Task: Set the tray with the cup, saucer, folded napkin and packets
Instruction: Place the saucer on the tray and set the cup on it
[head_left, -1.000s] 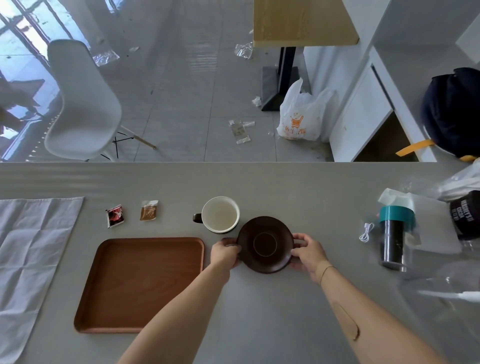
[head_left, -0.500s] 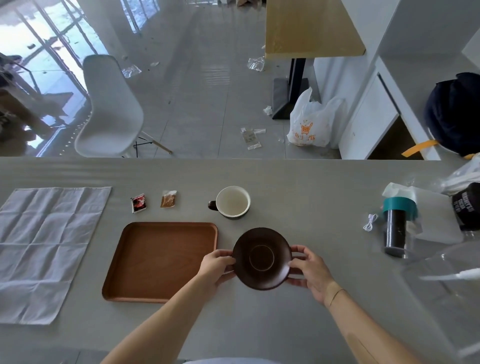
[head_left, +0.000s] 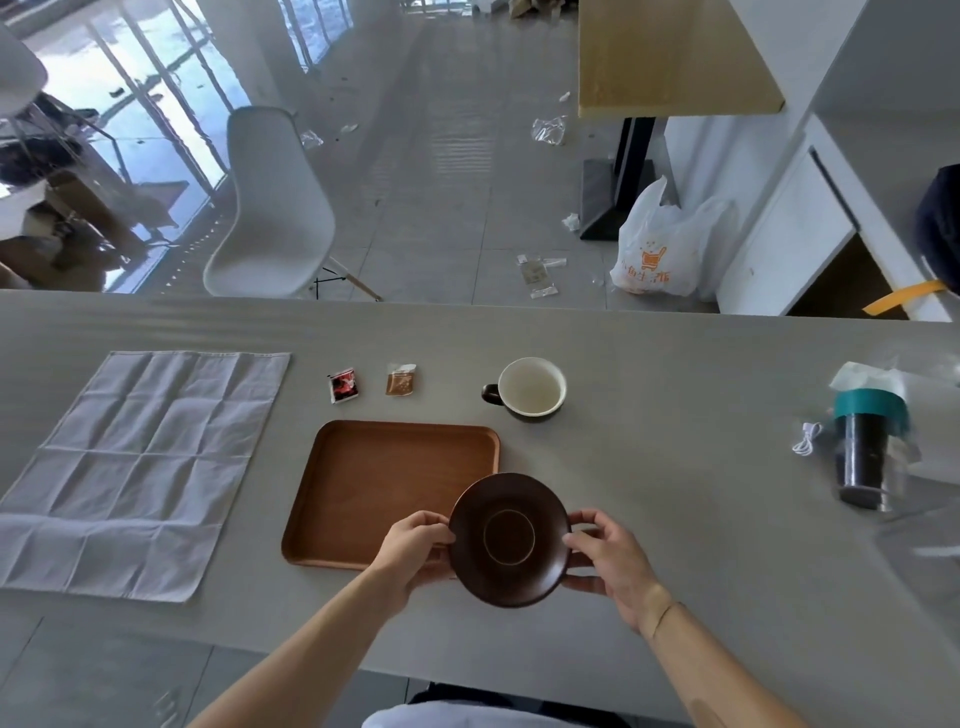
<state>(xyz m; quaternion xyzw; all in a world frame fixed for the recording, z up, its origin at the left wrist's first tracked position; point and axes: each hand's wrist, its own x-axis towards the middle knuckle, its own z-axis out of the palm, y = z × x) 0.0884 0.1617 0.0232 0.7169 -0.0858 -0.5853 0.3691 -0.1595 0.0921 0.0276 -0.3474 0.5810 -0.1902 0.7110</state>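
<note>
2 hands pinch the dark saucer (head_left: 509, 538) by its rim, low in the centre of the frame.
The left hand (head_left: 415, 546) and right hand (head_left: 608, 557) grip opposite edges; it overlaps the wooden tray (head_left: 379, 483)'s lower right corner. Above sit the cup (head_left: 530, 387) and 2 packets (head_left: 344, 385); the napkin (head_left: 140, 457) lies unfolded at left.

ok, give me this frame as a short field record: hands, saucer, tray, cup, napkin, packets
left hand: grips the saucer's left rim
right hand: grips the saucer's right rim
saucer: dark brown, held in both hands, overlapping the tray's near right corner
tray: wooden, nothing lying in it yet
cup: on the table beyond the tray's right corner, handle to the left, looks empty
napkin: spread flat left of the tray, not folded
packets: red packet and brown packet on the table beyond the tray
</note>
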